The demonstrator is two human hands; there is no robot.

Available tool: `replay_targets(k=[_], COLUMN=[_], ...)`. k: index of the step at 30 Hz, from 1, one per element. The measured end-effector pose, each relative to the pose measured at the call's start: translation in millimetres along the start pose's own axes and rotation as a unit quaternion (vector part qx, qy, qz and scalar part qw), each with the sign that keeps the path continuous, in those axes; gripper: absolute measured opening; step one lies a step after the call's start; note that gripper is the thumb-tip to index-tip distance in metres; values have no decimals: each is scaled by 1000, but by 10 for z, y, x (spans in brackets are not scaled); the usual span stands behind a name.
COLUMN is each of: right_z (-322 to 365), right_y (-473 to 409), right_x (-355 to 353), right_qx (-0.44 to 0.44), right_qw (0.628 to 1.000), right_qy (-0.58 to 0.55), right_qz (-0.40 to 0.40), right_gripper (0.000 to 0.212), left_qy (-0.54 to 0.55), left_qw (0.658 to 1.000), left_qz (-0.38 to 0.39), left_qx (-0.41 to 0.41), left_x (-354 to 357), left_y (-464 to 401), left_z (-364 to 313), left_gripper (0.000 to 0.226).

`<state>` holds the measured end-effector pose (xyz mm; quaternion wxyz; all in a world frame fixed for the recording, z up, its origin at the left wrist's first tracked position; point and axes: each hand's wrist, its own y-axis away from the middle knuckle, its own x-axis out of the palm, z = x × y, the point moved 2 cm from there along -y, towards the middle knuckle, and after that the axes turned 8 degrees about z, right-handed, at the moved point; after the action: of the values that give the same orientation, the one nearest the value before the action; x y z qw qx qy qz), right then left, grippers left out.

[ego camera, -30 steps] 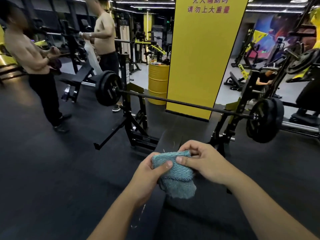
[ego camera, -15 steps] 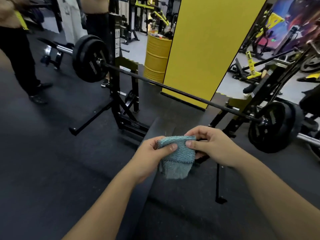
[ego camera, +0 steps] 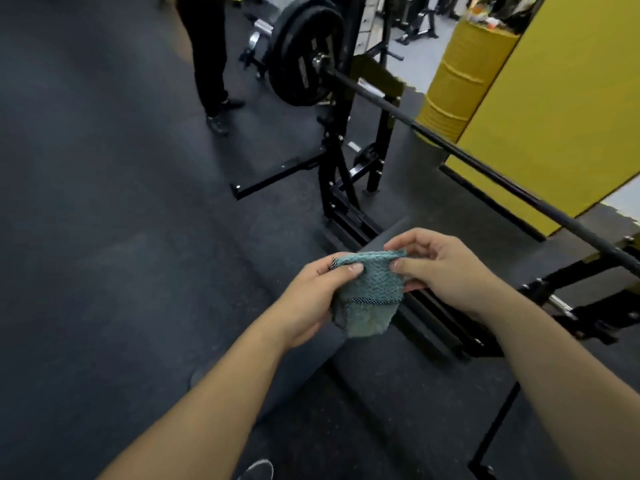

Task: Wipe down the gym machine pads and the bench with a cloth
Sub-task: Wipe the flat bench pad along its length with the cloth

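Pinching teal cloth [ego camera: 366,289] — left hand [ego camera: 311,299], right hand [ego camera: 446,271] — above bench [ego camera: 304,362].

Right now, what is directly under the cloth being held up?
Under the cloth, pinched by the left hand and right hand, lies the dark bench pad, with black frame bars beside it. The pad's part behind the cloth is hidden.

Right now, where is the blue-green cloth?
In the head view, the cloth sits centre frame, pinched between the left hand and right hand, above the dark bench.
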<state>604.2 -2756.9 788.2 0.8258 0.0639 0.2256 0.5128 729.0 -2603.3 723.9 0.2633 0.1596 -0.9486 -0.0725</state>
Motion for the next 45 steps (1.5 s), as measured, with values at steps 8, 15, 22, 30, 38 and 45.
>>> replay_targets(k=[8,15,22,30,38,45], right_z=[-919,-1700,-2564,-3516,-4008,-4258], right_y=[-615,-1148,-1962,-2856,-3230,-3307], right_x=[191,901,2057,2961,3177,3168], right_qx=[2,8,-37,-84,-126,-162], right_qw=[990,978,974,969,957,937], right_qy=[38,66,56,34,63,115], right_qz=[135,196,216,232,253,287], right_gripper=[22,25,27,28,19,14], left_qy=[97,115,108,57,-30,-92], left_qw=[986,968,951,946,923,892], left_qz=[-135,-221,-283,-303,-374,-438], left_qx=[12,18,64,99,87,69], left_x=[-251,-924,-2198,-3393,-3824,-3851], left_y=[-43,26,6,-203,-208,43], left_z=[1134,2065,2884,3685,4086,4377], left_gripper=[28,24,20,17,19,20])
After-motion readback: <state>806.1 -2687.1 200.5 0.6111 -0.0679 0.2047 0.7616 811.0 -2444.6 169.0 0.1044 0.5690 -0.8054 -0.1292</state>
